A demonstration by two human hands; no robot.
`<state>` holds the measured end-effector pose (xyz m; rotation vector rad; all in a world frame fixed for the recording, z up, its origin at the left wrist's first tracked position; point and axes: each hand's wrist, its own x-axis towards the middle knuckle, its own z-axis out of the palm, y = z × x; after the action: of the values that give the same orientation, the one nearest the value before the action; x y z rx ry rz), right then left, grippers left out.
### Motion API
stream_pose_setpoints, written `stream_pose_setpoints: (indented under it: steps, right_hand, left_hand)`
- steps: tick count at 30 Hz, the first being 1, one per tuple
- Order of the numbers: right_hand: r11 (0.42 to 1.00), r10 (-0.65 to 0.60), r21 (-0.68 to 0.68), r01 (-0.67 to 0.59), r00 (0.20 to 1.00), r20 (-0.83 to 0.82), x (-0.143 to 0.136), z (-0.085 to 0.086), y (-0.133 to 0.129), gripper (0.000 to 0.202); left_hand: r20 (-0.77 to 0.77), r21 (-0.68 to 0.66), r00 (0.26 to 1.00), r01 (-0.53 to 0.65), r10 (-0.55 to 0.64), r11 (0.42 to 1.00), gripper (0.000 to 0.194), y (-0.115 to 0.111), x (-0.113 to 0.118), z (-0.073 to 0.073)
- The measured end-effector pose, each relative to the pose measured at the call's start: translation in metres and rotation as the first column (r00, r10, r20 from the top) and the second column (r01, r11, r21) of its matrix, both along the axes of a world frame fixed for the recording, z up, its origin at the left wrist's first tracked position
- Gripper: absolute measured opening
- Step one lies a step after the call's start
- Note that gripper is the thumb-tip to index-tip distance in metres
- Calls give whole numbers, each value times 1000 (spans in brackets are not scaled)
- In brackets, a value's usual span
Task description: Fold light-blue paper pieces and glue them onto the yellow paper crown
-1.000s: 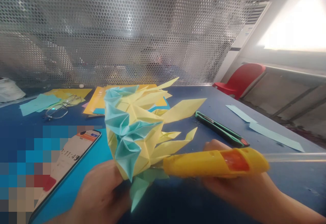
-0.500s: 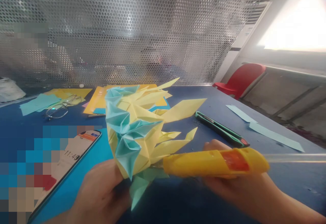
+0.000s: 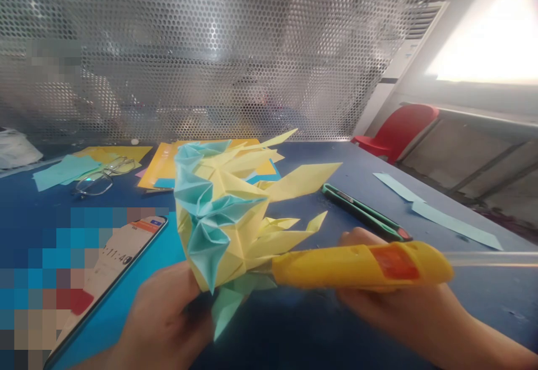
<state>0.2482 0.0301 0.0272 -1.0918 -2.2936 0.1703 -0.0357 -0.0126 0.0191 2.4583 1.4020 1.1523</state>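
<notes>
My left hand [image 3: 168, 314] is closed on a folded-paper model [image 3: 235, 218] of pale yellow paper with light blue star-like folds on its left face. Long yellow points stick out to its right, and a pale green-blue folded piece [image 3: 229, 303] hangs below. A yellow hot glue gun [image 3: 336, 266] with an orange-red window lies level in my right hand [image 3: 395, 308], which is wrapped round its handle. The nozzle meets the lower right side of the model; whether it touches is hidden. A clear glue stick [image 3: 496, 259] runs out of the gun's back end.
A green and black box cutter [image 3: 365, 213] and light blue paper strips [image 3: 454, 224] lie on the dark blue table [image 3: 311, 325]. At left are a phone [image 3: 113, 280], eyeglasses [image 3: 94, 185] and coloured papers [image 3: 69, 171]. Behind stands a perforated metal screen [image 3: 252, 50]; a red chair [image 3: 399, 132] is beyond.
The glue gun and my right hand have shifted slightly to the right. The lower part of the paper model has tilted a little up and left. Everything else looks the same.
</notes>
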Motion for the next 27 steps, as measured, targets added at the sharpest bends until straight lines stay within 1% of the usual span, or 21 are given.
stream_pose_setpoints:
  steps: [8, 12, 17, 23, 25, 27]
  right_hand:
    - [998, -30, 49, 27, 998, 50, 1, 1, 0, 13]
    - [999, -23, 43, 22, 999, 33, 1, 2, 1, 14]
    - [997, -44, 68, 41, 998, 40, 2, 2, 2, 15]
    - [998, -47, 53, 44, 997, 60, 4, 0, 1, 15]
    - [997, -49, 60, 45, 997, 56, 4, 0, 1, 16]
    - [998, -52, 49, 49, 996, 66, 4, 1, 1, 17]
  left_hand:
    - [-41, 25, 998, -45, 46, 999, 18, -1, -1, -3]
    - [-2, 46, 998, -55, 55, 997, 17, 0, -1, -5]
    - [-10, 60, 998, -56, 56, 997, 13, 1, 0, -1]
    - [20, 58, 998, -52, 51, 997, 15, 0, 3, 1]
    - [33, 53, 999, -43, 42, 998, 16, 0, 3, 1]
    - [63, 61, 998, -17, 13, 998, 13, 0, 3, 1]
